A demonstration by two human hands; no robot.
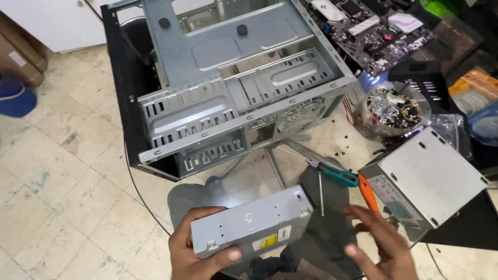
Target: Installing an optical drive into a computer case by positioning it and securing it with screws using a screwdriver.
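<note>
While the left hand grips a grey drive, the right hand seems spread, empty.

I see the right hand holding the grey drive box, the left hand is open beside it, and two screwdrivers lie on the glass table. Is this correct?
Not quite: the hands are swapped. In the head view the left hand holds the grey drive box, and the right hand is open beside it. The two screwdrivers, green-handled and orange-handled, do lie on the glass table.
</note>
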